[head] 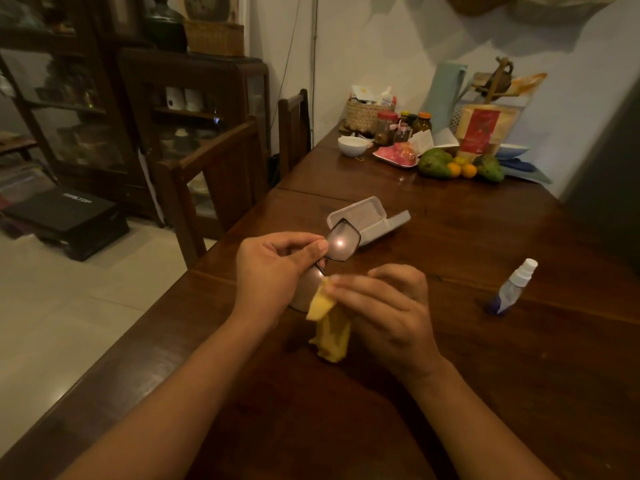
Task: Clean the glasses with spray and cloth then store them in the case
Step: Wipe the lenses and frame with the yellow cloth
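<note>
I read this as the wiping step, roughly midway through the job. My left hand [273, 271] holds the glasses [343, 240] over the wooden table [485, 375], a little in from its left edge, with thumb and fingers curled round the frame near the bridge. One lens stands up beyond the fingertips and catches a spot of light, while the other hangs lower by the palm. My right hand [391, 306] pinches a yellow cloth [330, 327] between thumb and fingertips. The top of the cloth presses against the lower lens and the rest hangs down toward the tabletop. The spray bottle [512, 289] rests on the table toward the right edge, well apart from both hands and with its white top on. I cannot tell whether it stands upright or leans. Since neither hand is on it, I judge that the spraying is probably finished, though no wetness shows on the lenses. The pale glasses case [374, 216] lies open on the table just beyond the glasses, and nothing I can make out is in it. To my eye the lower lens is being rubbed now. What is left is the upper lens, folding the arms, laying the glasses in the case and closing its lid.
</note>
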A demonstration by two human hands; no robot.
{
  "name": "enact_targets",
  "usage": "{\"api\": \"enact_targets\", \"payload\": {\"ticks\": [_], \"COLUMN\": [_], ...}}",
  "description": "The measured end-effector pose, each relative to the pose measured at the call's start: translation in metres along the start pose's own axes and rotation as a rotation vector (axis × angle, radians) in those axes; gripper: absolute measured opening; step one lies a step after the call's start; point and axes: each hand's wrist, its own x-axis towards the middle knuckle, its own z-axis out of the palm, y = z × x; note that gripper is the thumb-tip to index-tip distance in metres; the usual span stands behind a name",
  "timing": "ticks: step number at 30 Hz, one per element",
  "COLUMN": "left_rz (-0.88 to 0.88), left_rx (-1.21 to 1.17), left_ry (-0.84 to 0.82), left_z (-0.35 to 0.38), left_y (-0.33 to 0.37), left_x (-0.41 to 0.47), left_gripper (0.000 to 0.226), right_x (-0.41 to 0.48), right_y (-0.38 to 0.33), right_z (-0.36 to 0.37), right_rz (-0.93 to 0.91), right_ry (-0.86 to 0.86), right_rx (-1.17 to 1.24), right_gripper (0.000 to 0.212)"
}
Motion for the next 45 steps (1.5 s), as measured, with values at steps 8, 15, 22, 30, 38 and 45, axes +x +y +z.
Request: {"api": "enact_targets", "payload": {"ticks": [8, 15, 22, 30, 38, 45], "left_rz": [-0.031, -0.080, -0.179, -0.391, -0.426, -0.441], "left_rx": [0.051, 0.041, 0.051, 0.014, 0.019, -0.068], "left_ry": [-0.123, -0.074, -0.121, -0.222, -0.170, -0.100], "left_z": [0.006, 0.004, 0.006, 0.002, 0.001, 0.002], "left_y": [-0.004, -0.002, -0.005, 0.001, 0.001, 0.000], "left_x": [0.000, 0.002, 0.001, 0.003, 0.005, 0.005], "left_gripper": [0.008, 0.013, 0.005, 0.012, 0.021, 0.018], "right_x": [0.000, -0.001, -0.003, -0.007, -0.011, 0.006], "right_y": [0.018, 0.015, 0.019, 0.025, 0.030, -0.013], "right_z": [-0.004, -0.005, -0.004, -0.006, -0.006, 0.000], "right_rz": [0.280, 0.062, 0.131, 0.205, 0.358, 0.194], "right_ry": [0.094, 0.006, -0.024, -0.068, -0.123, -0.246], "right_rx": [-0.067, -0.322, -0.283, -0.208, -0.039, 0.066], "right_gripper": [0.022, 0.023, 0.026, 0.021, 0.023, 0.028]}}
